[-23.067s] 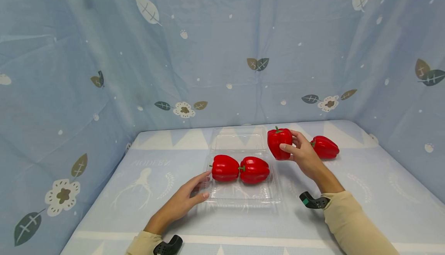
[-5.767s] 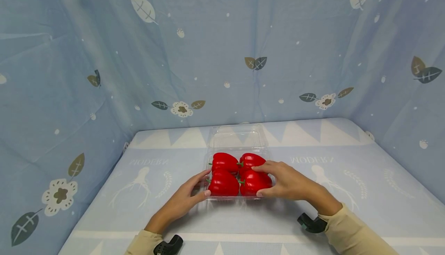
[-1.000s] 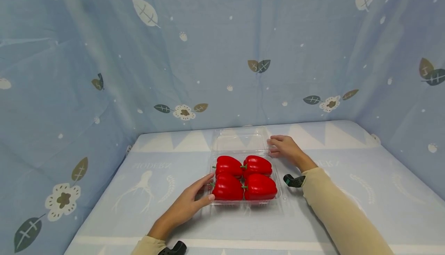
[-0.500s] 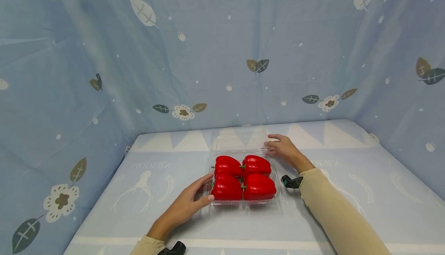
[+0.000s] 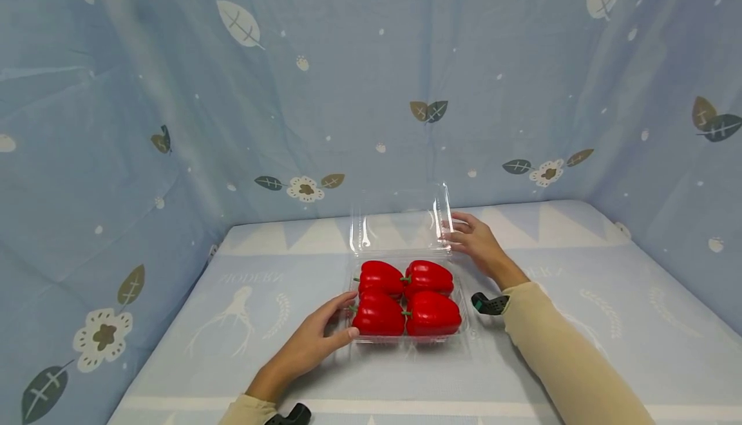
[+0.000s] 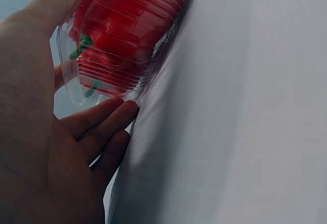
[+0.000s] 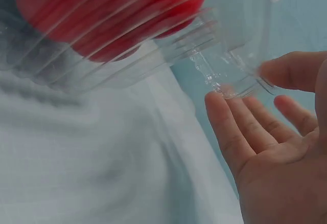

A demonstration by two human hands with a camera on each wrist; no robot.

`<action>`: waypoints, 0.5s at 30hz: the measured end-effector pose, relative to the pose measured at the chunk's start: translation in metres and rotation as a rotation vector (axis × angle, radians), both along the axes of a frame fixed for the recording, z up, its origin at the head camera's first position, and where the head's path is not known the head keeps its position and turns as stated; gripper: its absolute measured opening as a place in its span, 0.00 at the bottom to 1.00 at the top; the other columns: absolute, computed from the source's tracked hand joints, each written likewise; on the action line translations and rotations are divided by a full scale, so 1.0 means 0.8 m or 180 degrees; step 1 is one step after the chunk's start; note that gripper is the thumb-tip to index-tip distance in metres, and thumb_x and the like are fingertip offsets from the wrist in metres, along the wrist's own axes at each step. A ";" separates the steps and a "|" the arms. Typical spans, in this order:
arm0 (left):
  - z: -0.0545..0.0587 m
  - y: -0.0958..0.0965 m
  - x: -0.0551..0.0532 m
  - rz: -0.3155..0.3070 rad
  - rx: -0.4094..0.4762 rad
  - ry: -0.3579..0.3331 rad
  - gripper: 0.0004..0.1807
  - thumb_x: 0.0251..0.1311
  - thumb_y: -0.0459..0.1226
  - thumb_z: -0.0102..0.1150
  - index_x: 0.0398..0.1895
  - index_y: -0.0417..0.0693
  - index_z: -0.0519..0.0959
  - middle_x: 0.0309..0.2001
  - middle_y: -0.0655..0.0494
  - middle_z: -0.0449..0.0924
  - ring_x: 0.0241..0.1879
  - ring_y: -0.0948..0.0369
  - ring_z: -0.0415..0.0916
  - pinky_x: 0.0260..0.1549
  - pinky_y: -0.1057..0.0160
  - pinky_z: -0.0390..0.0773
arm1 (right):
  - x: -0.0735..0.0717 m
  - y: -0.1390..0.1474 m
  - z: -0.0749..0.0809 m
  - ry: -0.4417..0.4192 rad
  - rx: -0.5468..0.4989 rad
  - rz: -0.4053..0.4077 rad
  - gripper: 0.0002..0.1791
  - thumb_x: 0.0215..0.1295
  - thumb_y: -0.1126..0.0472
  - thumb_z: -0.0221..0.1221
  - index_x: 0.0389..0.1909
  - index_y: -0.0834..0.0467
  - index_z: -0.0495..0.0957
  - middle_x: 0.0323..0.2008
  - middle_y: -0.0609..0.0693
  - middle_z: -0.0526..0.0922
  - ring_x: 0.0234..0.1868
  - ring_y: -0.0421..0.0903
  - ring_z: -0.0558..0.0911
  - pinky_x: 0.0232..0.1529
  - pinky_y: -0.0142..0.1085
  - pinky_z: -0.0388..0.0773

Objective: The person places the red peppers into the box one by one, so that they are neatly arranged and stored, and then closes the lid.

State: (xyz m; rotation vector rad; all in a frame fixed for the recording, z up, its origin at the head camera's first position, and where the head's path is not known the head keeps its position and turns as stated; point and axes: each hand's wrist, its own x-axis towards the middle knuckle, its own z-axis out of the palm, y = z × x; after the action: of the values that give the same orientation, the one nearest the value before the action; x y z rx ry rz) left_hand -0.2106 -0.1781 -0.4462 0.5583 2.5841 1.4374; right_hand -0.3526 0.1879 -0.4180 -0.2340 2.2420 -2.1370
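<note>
A clear plastic clamshell container (image 5: 406, 340) sits mid-table, its hinge side away from me. Several red bell peppers (image 5: 433, 313) fill its base in two rows, green stems pointing left. The transparent lid (image 5: 400, 232) stands raised at the back. My right hand (image 5: 478, 245) pinches the lid's right edge; in the right wrist view the thumb (image 7: 294, 70) is on one side of the plastic and the fingertips on the other. At the base's left side rests my left hand (image 5: 313, 341). The left wrist view shows its extended fingers (image 6: 110, 127) touching the ribbed wall low down.
A pale blue and white patterned cloth (image 5: 232, 348) covers the table. Blue printed curtains (image 5: 377, 77) enclose the back and both sides. A black wrist device (image 5: 489, 304) is worn on the right forearm, another (image 5: 290, 415) on the left.
Earlier, the right hand carried peppers into the base. Within the last second it has taken the lid's right edge and tilted the lid up from the table. The left hand has stayed put.
</note>
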 end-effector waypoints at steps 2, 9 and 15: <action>0.000 0.001 0.000 0.0005 -0.0011 0.0002 0.36 0.63 0.54 0.65 0.74 0.69 0.64 0.63 0.62 0.74 0.63 0.59 0.70 0.65 0.46 0.66 | 0.000 0.002 0.000 0.0069 -0.0057 0.0024 0.36 0.71 0.68 0.58 0.76 0.63 0.54 0.69 0.66 0.68 0.63 0.63 0.76 0.54 0.41 0.78; 0.002 0.000 -0.002 -0.0016 0.0010 0.0012 0.37 0.62 0.54 0.65 0.74 0.68 0.64 0.63 0.62 0.73 0.63 0.60 0.69 0.66 0.47 0.66 | 0.000 0.004 0.005 0.0168 -0.0117 0.0092 0.35 0.72 0.68 0.58 0.76 0.64 0.56 0.69 0.66 0.67 0.63 0.64 0.74 0.54 0.40 0.78; 0.003 -0.001 0.000 -0.0009 0.0024 -0.0011 0.37 0.62 0.54 0.65 0.74 0.68 0.64 0.65 0.61 0.73 0.64 0.59 0.69 0.66 0.47 0.65 | 0.002 0.003 0.007 0.0171 -0.0102 0.0089 0.35 0.72 0.68 0.58 0.75 0.65 0.56 0.69 0.68 0.66 0.64 0.64 0.74 0.54 0.39 0.78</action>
State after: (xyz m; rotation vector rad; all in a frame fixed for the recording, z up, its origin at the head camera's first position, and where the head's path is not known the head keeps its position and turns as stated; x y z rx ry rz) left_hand -0.2110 -0.1785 -0.4440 0.5597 2.5754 1.4466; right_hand -0.3507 0.1905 -0.4121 -0.3257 2.2201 -2.1797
